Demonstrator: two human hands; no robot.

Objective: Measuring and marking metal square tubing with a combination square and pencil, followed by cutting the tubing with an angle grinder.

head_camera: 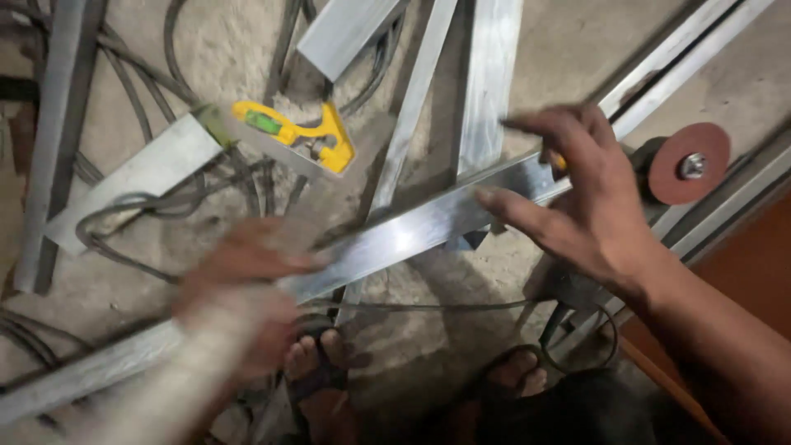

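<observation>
A long shiny metal tube [412, 231] lies slanted across the concrete floor, from lower left to upper right. My left hand [239, 288] is blurred with motion and rests on or just over the tube's lower part; its grip cannot be made out. My right hand [577, 198] hovers over the tube's upper part with fingers spread and nothing in it. A yellow square with a level vial [297, 132] lies on another metal piece above the tube.
An angle grinder with a reddish disc [688, 165] lies right of my right hand. Several metal bars [486, 74] and dark cables [124, 239] cross the floor. My sandalled feet [321, 371] stand just below the tube. A brown surface [750, 264] fills the right edge.
</observation>
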